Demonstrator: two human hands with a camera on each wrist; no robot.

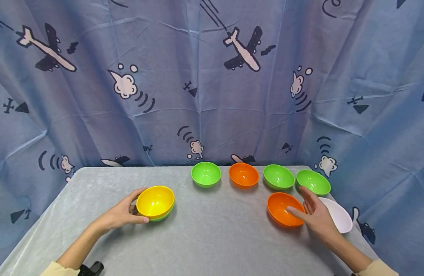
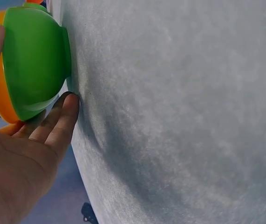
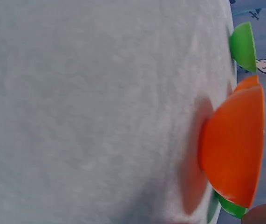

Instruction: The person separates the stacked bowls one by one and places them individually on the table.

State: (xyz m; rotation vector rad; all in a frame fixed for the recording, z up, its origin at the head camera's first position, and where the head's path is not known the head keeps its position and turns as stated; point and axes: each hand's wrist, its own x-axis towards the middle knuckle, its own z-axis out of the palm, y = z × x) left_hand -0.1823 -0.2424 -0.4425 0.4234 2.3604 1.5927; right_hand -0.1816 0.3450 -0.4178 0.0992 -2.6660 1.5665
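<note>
On the left of the table, a yellow bowl (image 1: 155, 202) sits nested in a green bowl (image 2: 35, 60), which shows mostly as a strip beneath it in the head view. My left hand (image 1: 123, 214) holds this stack from its left side, thumb toward the front and fingers around the back. At the right, an orange bowl (image 1: 284, 209) stands upright. My right hand (image 1: 319, 218) is at its right rim with the thumb overlapping the rim and the fingers stretched out. Only a bit of that hand shows in the right wrist view.
Along the back edge stand a green bowl (image 1: 206, 174), another orange bowl (image 1: 244, 175) and two more green bowls, one (image 1: 279, 177) beside the other (image 1: 313, 182). A white bowl (image 1: 337, 215) is partly behind my right hand. A patterned blue curtain (image 1: 212, 96) hangs behind the table.
</note>
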